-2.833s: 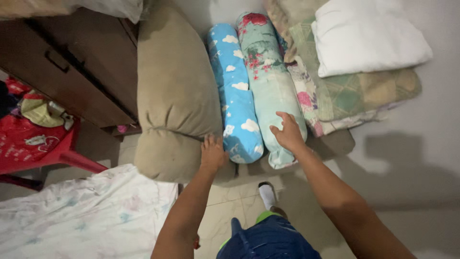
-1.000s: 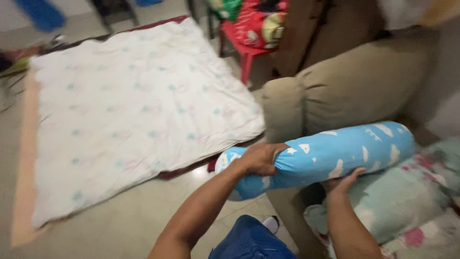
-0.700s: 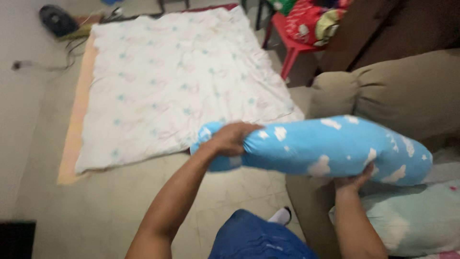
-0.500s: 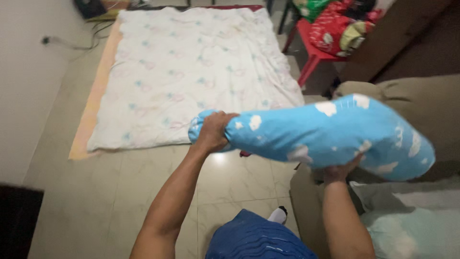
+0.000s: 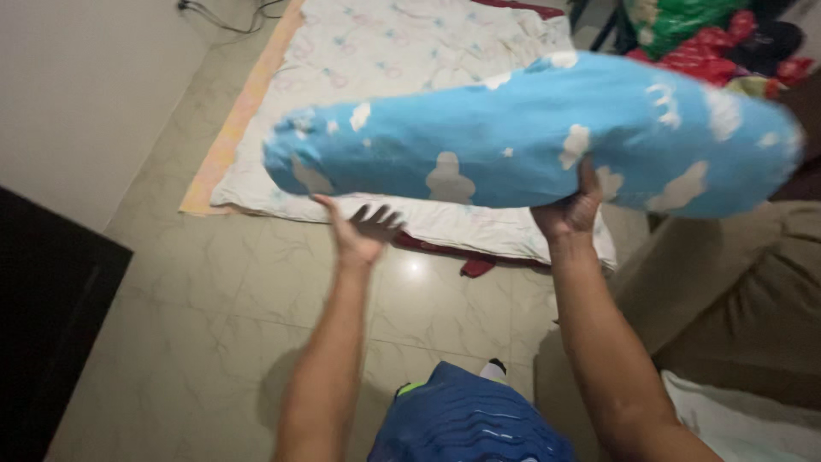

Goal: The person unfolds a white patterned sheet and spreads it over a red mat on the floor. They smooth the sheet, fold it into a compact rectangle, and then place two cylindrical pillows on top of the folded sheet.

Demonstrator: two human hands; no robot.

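Head | left hand (image 5: 363,231) let go, fingers spread | right hand (image 5: 566,210) cradles raised bolster (image 5: 530,137)

Both bare forearms rise from the bottom edge and reach forward toward twelve o'clock, roughly parallel and a little apart. The left hand (image 5: 363,229) sits at the end of a nearly straight arm, palm turned up and forward, its fingers (image 5: 380,215) spread and loose, the grip open and closed on nothing. The right hand (image 5: 571,208) lies at about three o'clock from the left one and slightly higher; its wrist is bent back, the palm faces up, and the thumb and fingers curl upward in a cupped, supporting grip. The right forearm slants in from five o'clock.
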